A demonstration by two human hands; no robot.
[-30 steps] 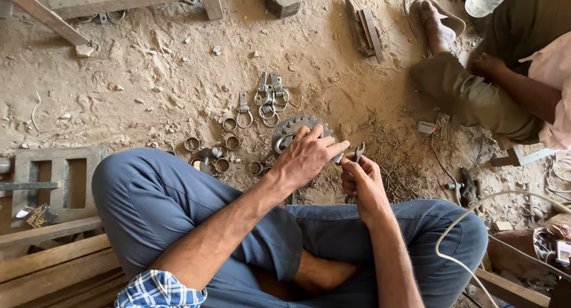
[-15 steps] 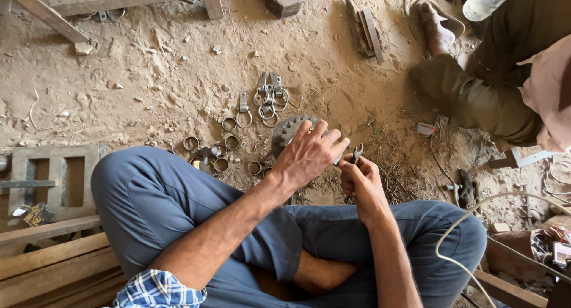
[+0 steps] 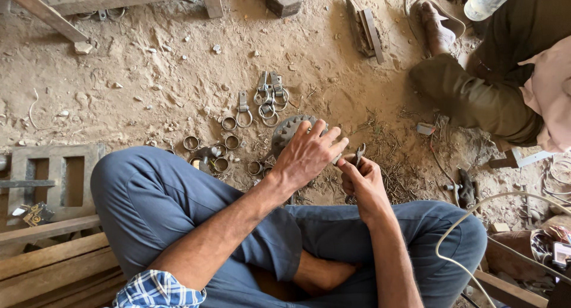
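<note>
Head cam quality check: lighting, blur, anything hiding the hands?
Head view: soft even daylight, faint shadows, no glare. Sandy ground sharp. Left hand and right hand in focus, though the small metal piece between them is mostly hidden. Edges show mild wide-angle stretch.

Soft, even daylight fills the scene, bright without glare. Shadows are faint and short. The picture is sharp, with slight wide-angle bending near the edges.
</note>
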